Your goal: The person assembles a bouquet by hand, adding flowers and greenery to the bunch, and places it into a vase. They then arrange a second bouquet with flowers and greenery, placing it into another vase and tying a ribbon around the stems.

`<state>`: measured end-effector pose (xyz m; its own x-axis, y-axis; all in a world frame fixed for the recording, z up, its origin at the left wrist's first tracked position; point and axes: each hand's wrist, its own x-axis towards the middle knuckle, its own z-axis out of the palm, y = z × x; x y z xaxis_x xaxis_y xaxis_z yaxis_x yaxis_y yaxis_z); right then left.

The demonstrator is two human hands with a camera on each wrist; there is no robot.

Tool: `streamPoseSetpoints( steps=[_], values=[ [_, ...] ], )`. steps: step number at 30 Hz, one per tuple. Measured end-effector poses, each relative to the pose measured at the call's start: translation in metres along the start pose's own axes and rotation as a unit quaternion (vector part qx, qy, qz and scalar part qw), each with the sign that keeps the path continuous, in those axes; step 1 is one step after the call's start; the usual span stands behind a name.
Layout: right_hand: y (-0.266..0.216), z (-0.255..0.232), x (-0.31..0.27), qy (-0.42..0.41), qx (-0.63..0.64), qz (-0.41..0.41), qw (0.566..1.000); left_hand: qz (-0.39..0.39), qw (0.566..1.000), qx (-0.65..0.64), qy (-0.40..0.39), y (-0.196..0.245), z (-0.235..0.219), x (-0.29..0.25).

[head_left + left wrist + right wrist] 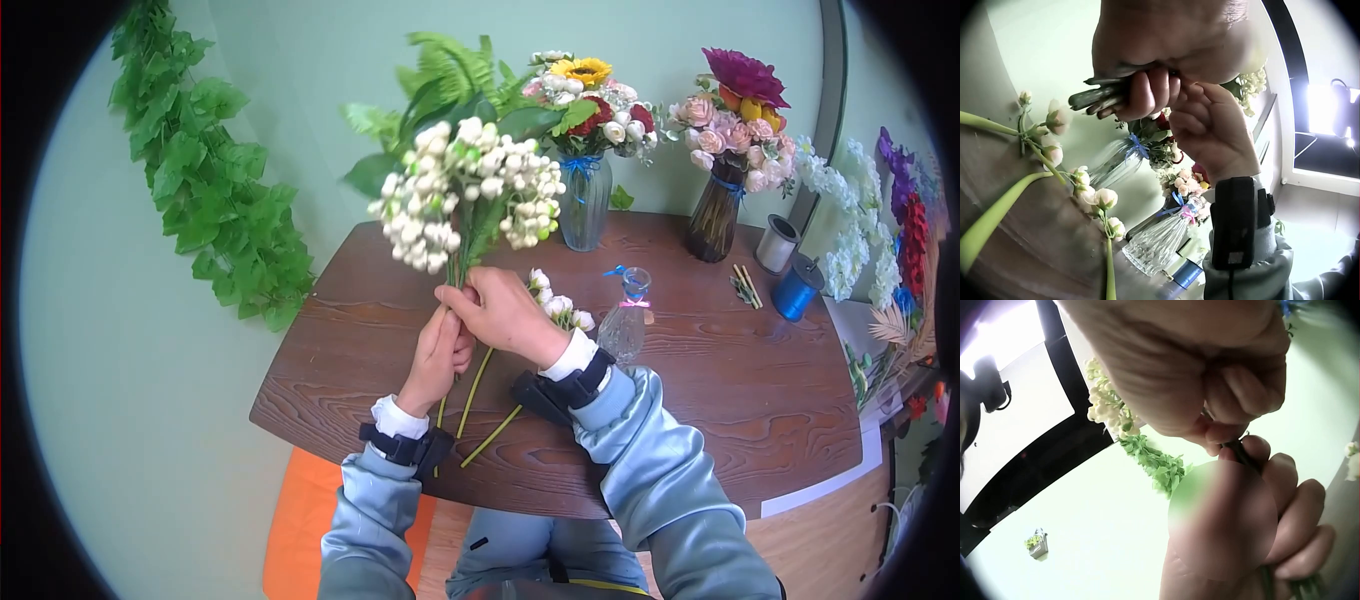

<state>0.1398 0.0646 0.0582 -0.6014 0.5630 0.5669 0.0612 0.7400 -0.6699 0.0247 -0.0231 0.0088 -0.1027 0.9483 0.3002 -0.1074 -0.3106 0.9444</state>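
Both hands hold a bunch of white berry sprays (430, 190) with green leaves and fern, raised above the table. My left hand (432, 362) grips the stems low down; in the left wrist view its fingers curl round the cut stem ends (1094, 99). Just above it, my right hand (508, 315) pinches the stems close under the berries, its fingers curled in the right wrist view. Beneath the hands, pale pink-white flowers (560, 306) with long green stems (490, 436) lie on the table.
On the dark wooden table (330, 370) stand a small glass bottle (624, 330), two filled vases (586, 205) (712, 215), a silver spool (777, 243), a blue spool (798, 290) and short sticks (748, 286). Leafy vine (215, 170) hangs at the left.
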Motion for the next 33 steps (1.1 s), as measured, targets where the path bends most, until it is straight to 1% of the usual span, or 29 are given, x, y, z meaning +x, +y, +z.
streamPoseSetpoints(
  steps=[1, 2, 3, 4, 5, 7, 8, 10, 11, 13, 15, 17, 18, 19, 21, 22, 23, 25, 27, 29, 30, 32, 33],
  values=[
    [0.002, 0.002, 0.000, -0.006, 0.001, 0.002, 1.000, -0.023, 1.000, -0.015, -0.006, 0.001, 0.000, -0.001],
    [0.004, 0.004, 0.001, -0.004, 0.014, 0.022, 1.000, -0.028, 0.999, -0.019, 0.001, -0.002, -0.002, -0.002],
    [0.007, 0.007, 0.001, -0.004, 0.028, 0.042, 0.999, -0.021, 0.999, -0.024, -0.008, -0.005, -0.005, -0.001],
    [0.007, 0.009, 0.002, -0.019, 0.071, 0.063, 0.995, -0.014, 0.999, -0.028, -0.016, -0.006, -0.009, 0.000],
    [0.007, 0.008, 0.004, -0.041, 0.092, 0.062, 0.993, -0.017, 0.999, -0.030, -0.009, -0.006, -0.012, -0.001],
    [0.013, 0.006, 0.007, -0.076, 0.124, 0.030, 0.989, -0.004, 0.999, -0.028, 0.019, 0.000, -0.021, -0.001],
    [0.017, 0.006, 0.008, -0.082, 0.125, 0.033, 0.988, -0.006, 0.998, -0.036, 0.046, 0.007, -0.023, -0.001],
    [0.027, 0.007, 0.008, -0.038, 0.101, 0.037, 0.993, 0.003, 0.995, -0.085, 0.050, 0.011, -0.036, 0.004],
    [0.031, 0.006, 0.008, -0.042, 0.100, 0.037, 0.993, 0.006, 0.994, -0.097, 0.055, 0.012, -0.040, 0.006],
    [0.039, 0.004, 0.009, -0.052, 0.007, 0.077, 0.996, 0.003, 0.991, -0.119, 0.067, 0.006, -0.048, 0.006],
    [0.051, 0.013, 0.007, -0.076, -0.022, 0.072, 0.994, 0.000, 0.987, -0.142, 0.080, 0.002, -0.055, 0.006],
    [0.053, 0.020, 0.000, -0.216, -0.053, 0.058, 0.973, 0.007, 0.981, -0.178, 0.082, -0.002, -0.060, 0.006],
    [0.053, 0.025, -0.005, -0.246, -0.069, 0.019, 0.967, 0.007, 0.980, -0.180, 0.084, -0.003, -0.062, 0.006],
    [0.052, 0.031, -0.010, -0.249, -0.070, 0.019, 0.966, 0.010, 0.977, -0.196, 0.084, -0.004, -0.064, 0.005],
    [0.049, 0.043, -0.018, -0.317, -0.136, 0.012, 0.939, 0.015, 0.974, -0.212, 0.085, -0.007, -0.066, 0.004],
    [0.043, 0.048, -0.020, -0.336, -0.175, 0.025, 0.925, 0.009, 0.974, -0.210, 0.084, -0.008, -0.067, 0.004],
    [0.038, 0.048, -0.021, -0.338, -0.176, 0.020, 0.924, 0.005, 0.975, -0.207, 0.083, -0.008, -0.067, 0.004],
    [0.027, 0.047, -0.019, -0.370, -0.240, 0.064, 0.895, 0.002, 0.977, -0.197, 0.084, -0.007, -0.063, 0.003],
    [0.025, 0.046, -0.017, -0.365, -0.261, 0.069, 0.891, -0.002, 0.979, -0.187, 0.082, -0.007, -0.061, 0.003],
    [0.025, 0.045, -0.021, -0.325, -0.288, 0.054, 0.899, -0.003, 0.980, -0.192, 0.058, -0.008, -0.059, 0.003],
    [0.027, 0.045, -0.022, -0.323, -0.288, 0.053, 0.900, -0.004, 0.980, -0.189, 0.056, -0.008, -0.059, 0.003],
    [0.029, 0.047, -0.024, -0.287, -0.295, 0.061, 0.909, -0.003, 0.980, -0.190, 0.056, -0.008, -0.057, 0.003],
    [0.030, 0.046, -0.024, -0.285, -0.295, 0.062, 0.910, -0.002, 0.980, -0.192, 0.058, -0.008, -0.056, 0.003]
  ],
)
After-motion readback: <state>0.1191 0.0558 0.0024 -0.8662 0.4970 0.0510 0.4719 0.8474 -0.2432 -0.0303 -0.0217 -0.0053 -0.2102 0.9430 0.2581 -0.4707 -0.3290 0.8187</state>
